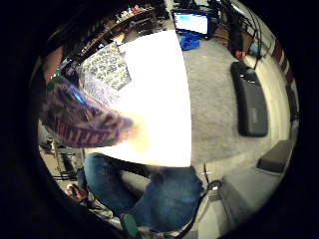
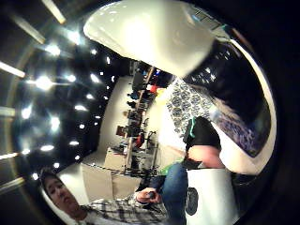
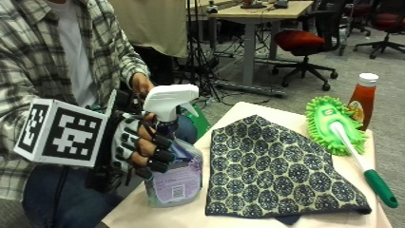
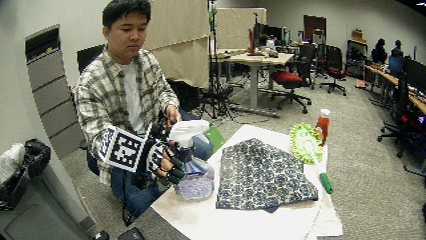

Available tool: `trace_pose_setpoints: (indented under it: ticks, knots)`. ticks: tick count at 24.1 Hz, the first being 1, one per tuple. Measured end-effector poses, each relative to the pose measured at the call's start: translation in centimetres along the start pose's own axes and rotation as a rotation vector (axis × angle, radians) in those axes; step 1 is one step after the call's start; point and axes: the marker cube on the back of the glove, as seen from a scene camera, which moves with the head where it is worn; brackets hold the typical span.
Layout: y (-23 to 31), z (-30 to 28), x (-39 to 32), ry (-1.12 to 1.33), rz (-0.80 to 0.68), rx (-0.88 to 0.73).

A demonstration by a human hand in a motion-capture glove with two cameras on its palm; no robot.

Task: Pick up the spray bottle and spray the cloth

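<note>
At the left corner of the white tabletop (image 3: 250, 114) nearest the person, the black-gloved right hand (image 3: 136, 145) has its fingers curled round the neck of the clear plastic spray bottle with a white trigger head and purple label (image 3: 172, 164). The bottle's base looks to be resting on or just above the tabletop; I cannot tell which. The nozzle points toward the folded navy-and-cream patterned cloth (image 3: 275, 166), which lies just beside the bottle in the middle of the tabletop. To spray well, I judge the bottle should rise clear, stay upright and aim at the cloth's centre, with a finger on the trigger. Along the right edge lie a lime-green microfibre duster with a green-tipped white handle (image 3: 342, 130) and, at the far right corner, a red sauce bottle with a white cap (image 3: 362, 100). Both stand beyond the cloth, and nothing blocks the spray path.
</note>
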Motion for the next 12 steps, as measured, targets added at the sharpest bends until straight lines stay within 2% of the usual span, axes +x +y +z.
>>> trace_pose_setpoints:
  ticks: [6,12]
  knots:
    - [-2.2,0.7,-0.3,-0.237,-0.038,-0.001]
    - [-3.5,1.1,-0.6,-0.37,-0.076,-0.021]
